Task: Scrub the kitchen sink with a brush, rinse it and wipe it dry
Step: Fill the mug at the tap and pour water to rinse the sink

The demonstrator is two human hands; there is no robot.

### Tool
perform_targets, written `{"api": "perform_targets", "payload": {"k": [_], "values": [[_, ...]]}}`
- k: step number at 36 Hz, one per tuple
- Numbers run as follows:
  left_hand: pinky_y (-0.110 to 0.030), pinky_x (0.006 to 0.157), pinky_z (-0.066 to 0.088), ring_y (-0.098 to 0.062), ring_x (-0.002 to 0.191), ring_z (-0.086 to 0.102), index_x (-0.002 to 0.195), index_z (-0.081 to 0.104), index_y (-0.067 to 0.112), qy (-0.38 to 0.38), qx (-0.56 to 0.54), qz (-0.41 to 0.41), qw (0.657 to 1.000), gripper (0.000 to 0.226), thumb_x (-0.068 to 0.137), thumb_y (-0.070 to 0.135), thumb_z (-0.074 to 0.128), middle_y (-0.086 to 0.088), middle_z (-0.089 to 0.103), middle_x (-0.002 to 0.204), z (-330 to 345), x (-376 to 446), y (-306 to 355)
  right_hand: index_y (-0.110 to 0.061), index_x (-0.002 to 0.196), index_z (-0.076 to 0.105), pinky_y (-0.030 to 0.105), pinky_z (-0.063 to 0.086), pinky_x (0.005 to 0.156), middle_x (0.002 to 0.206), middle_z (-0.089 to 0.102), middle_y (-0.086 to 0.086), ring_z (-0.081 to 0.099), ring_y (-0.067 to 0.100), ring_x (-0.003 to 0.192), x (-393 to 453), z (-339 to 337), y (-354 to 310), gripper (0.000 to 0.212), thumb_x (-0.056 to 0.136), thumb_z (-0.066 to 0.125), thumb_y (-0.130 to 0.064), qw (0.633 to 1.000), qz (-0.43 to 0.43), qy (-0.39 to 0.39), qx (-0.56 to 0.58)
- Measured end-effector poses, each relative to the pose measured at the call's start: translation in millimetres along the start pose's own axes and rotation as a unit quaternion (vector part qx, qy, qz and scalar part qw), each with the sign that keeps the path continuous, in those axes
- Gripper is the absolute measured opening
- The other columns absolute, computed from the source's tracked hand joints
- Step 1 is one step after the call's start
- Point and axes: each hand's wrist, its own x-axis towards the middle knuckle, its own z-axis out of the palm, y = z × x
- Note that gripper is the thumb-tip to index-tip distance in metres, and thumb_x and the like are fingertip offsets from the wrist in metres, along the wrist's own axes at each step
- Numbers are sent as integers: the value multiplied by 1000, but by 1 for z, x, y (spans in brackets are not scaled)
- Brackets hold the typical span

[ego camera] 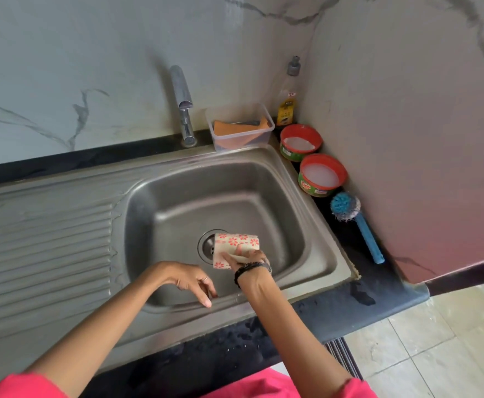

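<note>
The steel sink (315, 225) has a square basin with a round drain (207, 244) in its floor. My right hand (249, 258) grips a folded cream cloth with red flowers (236, 242) down in the basin, right beside the drain. My left hand (193, 278) hangs over the basin's near rim with fingers loosely curled, its fingertips touching the rim, holding nothing. The blue-handled scrubbing brush (355, 222) lies on the dark counter to the right of the sink, bristle head towards the wall.
A chrome tap (183, 107) stands behind the basin, with no water running. A clear box with orange cloths (242, 129), a soap bottle (288, 99) and two red-rimmed soap tubs (301, 142) (322, 175) line the back right. The ribbed drainboard (42, 245) is left; a wall panel (421, 139) stands close on the right.
</note>
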Motion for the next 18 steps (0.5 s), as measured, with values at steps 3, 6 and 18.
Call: {"api": "perform_targets", "payload": {"k": [3,6,18], "values": [[-35,108,38,-7,104,52,122,60,22,-14,8,-14,1000,44,82,36,69,13,61,100,-1,-2,1,-3,70,45,46,46,86,84,54,14,58,25,78,13,8,8,22,91,49,2,992,27,-3,123],[-37,108,38,-6,104,53,121,61,24,-14,15,-22,1000,45,80,39,70,16,62,98,-1,-1,-1,-7,64,45,48,49,70,62,46,6,55,19,59,25,7,6,26,89,49,-4,1000,-23,-17,-4],[-25,76,33,-3,104,50,119,62,28,15,-27,-24,999,39,83,43,66,10,60,111,3,5,-5,-8,117,62,33,47,84,118,63,13,59,30,110,30,-9,-80,38,90,57,-33,482,-317,-44,-816]]}}
